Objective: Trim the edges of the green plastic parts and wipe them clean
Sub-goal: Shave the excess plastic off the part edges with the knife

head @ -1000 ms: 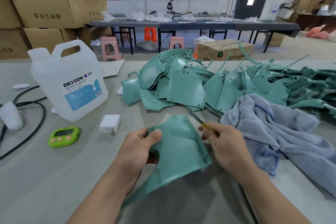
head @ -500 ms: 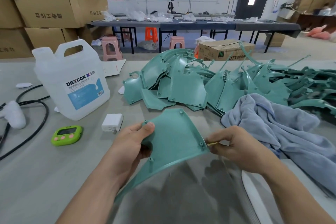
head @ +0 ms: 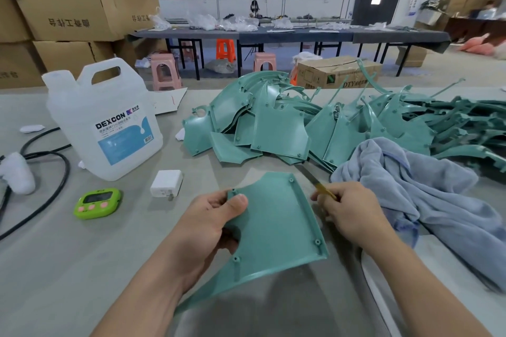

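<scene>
While the green plastic panel (head: 276,230) is being pinched by the left hand (head: 205,224) at six o'clock, a yellow-handled blade (head: 310,179) is being gripped by the right hand (head: 353,210). The blade is being held just beside the panel's two-o'clock edge.

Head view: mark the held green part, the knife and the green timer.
held green part (head: 273,223), head view, middle of its flat face.
knife (head: 315,184), head view, where blade meets yellow handle.
green timer (head: 97,203), head view, body just below the display.
</scene>
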Tool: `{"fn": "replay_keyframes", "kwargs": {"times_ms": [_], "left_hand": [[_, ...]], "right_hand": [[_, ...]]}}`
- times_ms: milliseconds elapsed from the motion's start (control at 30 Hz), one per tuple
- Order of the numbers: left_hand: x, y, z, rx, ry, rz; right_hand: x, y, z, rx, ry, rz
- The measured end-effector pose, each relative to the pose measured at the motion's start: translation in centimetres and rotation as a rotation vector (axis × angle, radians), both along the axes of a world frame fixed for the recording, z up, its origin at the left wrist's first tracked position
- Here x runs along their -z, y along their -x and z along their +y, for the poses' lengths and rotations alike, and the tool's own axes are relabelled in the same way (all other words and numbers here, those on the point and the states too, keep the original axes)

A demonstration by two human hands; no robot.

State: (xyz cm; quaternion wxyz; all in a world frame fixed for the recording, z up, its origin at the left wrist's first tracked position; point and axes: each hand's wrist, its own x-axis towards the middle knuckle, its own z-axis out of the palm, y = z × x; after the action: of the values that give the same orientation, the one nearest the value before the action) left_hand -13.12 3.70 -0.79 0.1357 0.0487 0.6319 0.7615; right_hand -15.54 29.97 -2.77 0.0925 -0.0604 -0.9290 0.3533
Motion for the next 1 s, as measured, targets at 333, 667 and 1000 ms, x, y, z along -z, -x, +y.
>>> {"fn": "replay_keyframes", "kwargs": {"times_ms": [333,667,1000], "left_hand": [[-0.1,0.2,0.6,-0.32,0.098,0.158],[0.5,-1.2,1.6,-0.567,1.094,1.247],[0.8,-1.8,2.8,-0.41,1.202,0.984]], "right_hand": [[-1.3,-2.3,-2.1,0.18,0.064,0.292],[-0.9,-3.1,-6.7,-0.377,1.346,-0.287],[0.0,-1.2,-3.5,0.056,0.918,0.053]]}}
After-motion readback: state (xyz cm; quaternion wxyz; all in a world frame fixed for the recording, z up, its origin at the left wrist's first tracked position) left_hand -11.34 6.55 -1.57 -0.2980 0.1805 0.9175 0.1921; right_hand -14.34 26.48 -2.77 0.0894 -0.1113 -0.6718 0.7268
